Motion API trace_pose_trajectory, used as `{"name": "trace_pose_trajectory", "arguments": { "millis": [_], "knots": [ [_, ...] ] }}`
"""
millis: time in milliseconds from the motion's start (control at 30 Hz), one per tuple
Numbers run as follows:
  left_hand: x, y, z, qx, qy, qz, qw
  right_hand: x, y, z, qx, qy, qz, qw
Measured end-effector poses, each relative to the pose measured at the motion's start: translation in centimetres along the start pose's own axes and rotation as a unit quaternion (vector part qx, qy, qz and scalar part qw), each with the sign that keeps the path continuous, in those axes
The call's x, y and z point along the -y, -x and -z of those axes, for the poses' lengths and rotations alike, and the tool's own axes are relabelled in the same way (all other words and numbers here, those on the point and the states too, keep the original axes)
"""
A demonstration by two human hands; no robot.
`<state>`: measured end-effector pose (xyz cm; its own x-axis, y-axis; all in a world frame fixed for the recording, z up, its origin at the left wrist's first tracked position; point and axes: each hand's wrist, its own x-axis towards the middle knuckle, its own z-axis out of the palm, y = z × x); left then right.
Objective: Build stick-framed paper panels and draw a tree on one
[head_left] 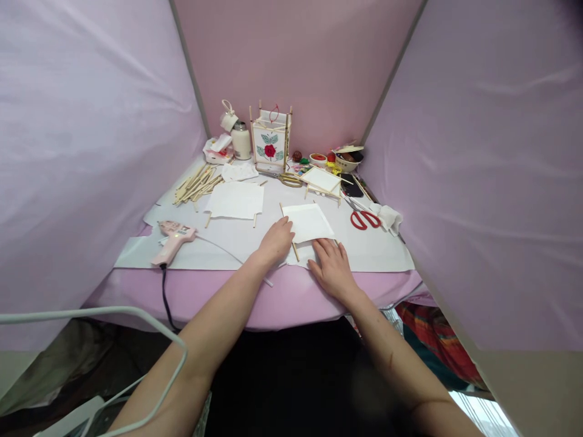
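Pressing in at the front of the counter (pixel 291 297), both bare hands are on a small white paper panel (pixel 307 223) with thin wooden sticks (pixel 295 250) poking out past its edges! The left hand (pixel 276 241) lies against the panel's near left edge, its fingers (pixel 285 226) closed up together and flat, gripping nothing that I can see. The right hand (pixel 332 270) sits just below the panel, its fingers (pixel 328 247) spread wide over the white backing sheet (pixel 378 255). Good technique here: flat palms, even pressure from both sides, and that stick kept square to the paper. Just left, a second paper panel (pixel 234 200) lies beside a pink hot glue gun (pixel 175 240). Farther back stands a paper lantern (pixel 270 138) with a red flower and green leaves, and red-handled scissors (pixel 365 220) wait on the right!
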<state>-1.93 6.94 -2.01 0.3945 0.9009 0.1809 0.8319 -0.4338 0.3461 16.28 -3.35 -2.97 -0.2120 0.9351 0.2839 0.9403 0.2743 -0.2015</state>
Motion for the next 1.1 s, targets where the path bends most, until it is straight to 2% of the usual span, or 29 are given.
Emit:
{"name": "trace_pose_trajectory", "arguments": {
  "millis": [633, 767, 867, 1000, 1100],
  "knots": [
    [0.1, 0.1, 0.0, -0.004, 0.022, 0.014, 1.000, -1.7, -2.2, 0.5, 0.004, 0.003, 0.037, 0.999],
    [0.7, -0.1, -0.3, -0.022, 0.032, 0.008, 0.999, -1.6, -2.8, 0.9, 0.016, 0.005, 0.039, 0.999],
    [0.8, -0.3, -0.2, -0.055, 0.036, 0.015, 0.998, -1.5, -3.1, 0.9, 0.017, 0.008, 0.034, 0.999],
    [-1.3, 0.7, 0.1, -0.117, 0.029, 0.006, 0.993, -1.5, -3.3, 0.7, 0.018, 0.007, 0.031, 0.999],
    [-4.3, 2.5, -0.3, -0.106, -0.010, -0.092, 0.990, -1.7, -3.2, 0.7, 0.012, 0.000, 0.039, 0.999]
  ]
}}
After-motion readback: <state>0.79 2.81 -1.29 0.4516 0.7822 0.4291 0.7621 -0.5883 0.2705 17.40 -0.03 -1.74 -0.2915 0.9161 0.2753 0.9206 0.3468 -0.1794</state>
